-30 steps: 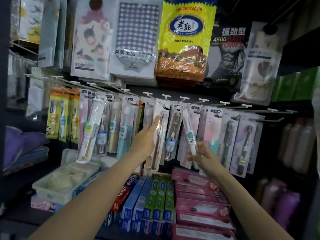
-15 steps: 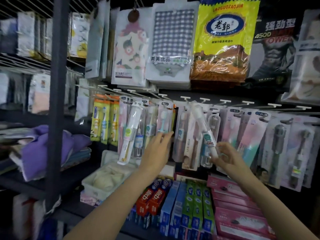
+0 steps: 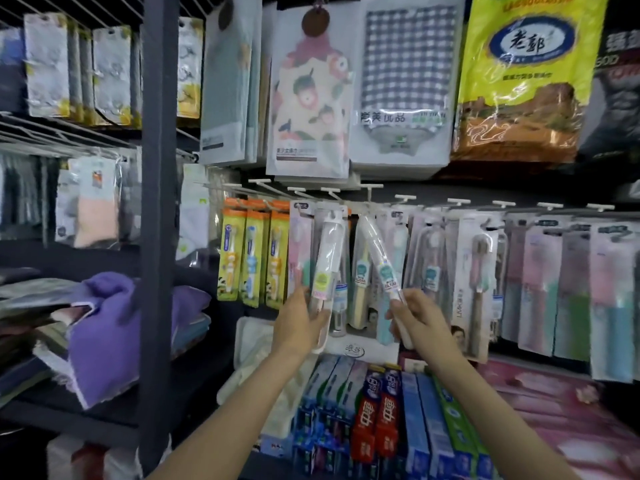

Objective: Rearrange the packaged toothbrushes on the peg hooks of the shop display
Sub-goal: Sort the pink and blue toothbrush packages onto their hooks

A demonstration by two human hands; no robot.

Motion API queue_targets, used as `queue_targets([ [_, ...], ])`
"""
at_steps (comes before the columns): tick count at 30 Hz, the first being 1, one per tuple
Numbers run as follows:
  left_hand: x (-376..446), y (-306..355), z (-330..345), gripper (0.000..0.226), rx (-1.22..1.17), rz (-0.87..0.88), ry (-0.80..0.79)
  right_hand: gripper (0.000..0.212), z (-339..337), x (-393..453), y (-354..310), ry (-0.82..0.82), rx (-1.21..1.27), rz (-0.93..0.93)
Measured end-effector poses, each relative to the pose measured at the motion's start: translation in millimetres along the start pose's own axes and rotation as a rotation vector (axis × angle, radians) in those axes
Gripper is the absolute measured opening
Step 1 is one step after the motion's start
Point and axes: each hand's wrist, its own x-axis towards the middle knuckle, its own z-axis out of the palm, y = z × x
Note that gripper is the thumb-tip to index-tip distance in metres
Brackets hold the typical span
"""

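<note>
Head view: nearest, stacked red, blue and green toothpaste boxes (image 3: 388,420). Above those, left hand (image 3: 300,320), fingers curled around the bottom of a clear tube-packed toothbrush with a lime sticker (image 3: 325,268), seemingly hung on its white peg hook (image 3: 332,194). Right hand (image 3: 420,315) pinching the lower end of a tilted clear-packed toothbrush with a teal label (image 3: 379,261). Behind, hanging rows of carded toothbrush packs (image 3: 540,278).

Dim shop aisle, dark metal shelving upright (image 3: 157,216), wire racks (image 3: 52,131).
</note>
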Motion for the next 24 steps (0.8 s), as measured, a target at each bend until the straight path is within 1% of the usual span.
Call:
queue_targets([
  [3, 5.7, -4.4, 1.5, 0.039, 0.045, 0.007, -0.033, 0.008, 9.1, 6.8, -6.1, 0.068, -0.001, 0.01],
  [8, 6.6, -8.0, -7.7, 0.042, 0.095, 0.061, -0.066, 0.013, 16.3, 7.8, -5.9, 0.108, -0.002, 0.075],
  [11, 9.1, -11.1, -13.8, 0.043, 0.11, 0.078, -0.077, 0.016, 19.6, 11.2, -4.7, 0.109, 0.002, 0.11],
  [15, 11.4, -13.1, -21.3, 0.045, 0.108, 0.085, -0.109, 0.011, 26.4, 15.7, -3.0, 0.068, 0.087, 0.22],
  [16, 12.4, -14.1, -23.8, 0.046, 0.099, 0.088, -0.122, 0.012, 28.3, 15.0, -0.8, 0.067, 0.035, 0.225],
  [17, 13.6, -15.2, -26.7, 0.048, 0.081, 0.091, -0.135, 0.016, 30.2, 13.8, 2.5, 0.08, -0.054, 0.212],
  [19, 16.8, -18.8, -33.6, 0.048, 0.028, 0.08, -0.159, 0.018, 34.5, 9.4, 7.2, 0.143, -0.212, 0.129],
  [21, 17.9, -21.5, -41.8, 0.049, -0.049, 0.076, -0.176, 0.014, 40.8, 6.5, 6.8, 0.225, -0.306, 0.007],
  [22, 17.7, -21.8, -45.6, 0.049, -0.085, 0.074, -0.193, 0.013, 44.4, 6.6, 5.3, 0.241, -0.334, -0.036],
  [23, 17.4, -21.9, -48.5, 0.048, -0.112, 0.073, -0.212, 0.012, 48.5, 8.0, 4.6, 0.226, -0.329, -0.059],
  [24, 17.0, -22.3, -50.4, 0.047, -0.133, 0.078, -0.224, 0.012, 53.7, 8.7, 0.5, 0.175, -0.285, -0.059],
])
